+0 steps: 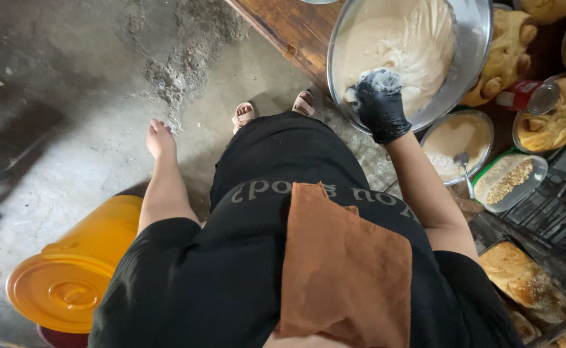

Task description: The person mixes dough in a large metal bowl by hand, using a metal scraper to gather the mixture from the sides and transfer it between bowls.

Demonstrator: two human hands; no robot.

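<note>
A big steel bowl (473,38) of pale creamy batter (399,38) stands on the edge of a wooden table (289,29). My right hand (380,109), in a black glove, is down in the batter at the bowl's near side. Its fingers are curled and smeared white. My left hand (160,138) is bare and hangs beside my hip over the concrete floor, holding nothing, with its fingers loose. I wear a black shirt, and an orange-brown cloth (344,264) hangs down its front.
An orange lidded bucket (70,283) stands on the floor at my left. Right of the big bowl are a small metal bowl (457,138) with a spoon, a green-rimmed dish of crumbs (508,180), a red can (528,96), shaped dough pieces (508,45), a wire rack (554,216) and baked pastries (521,277).
</note>
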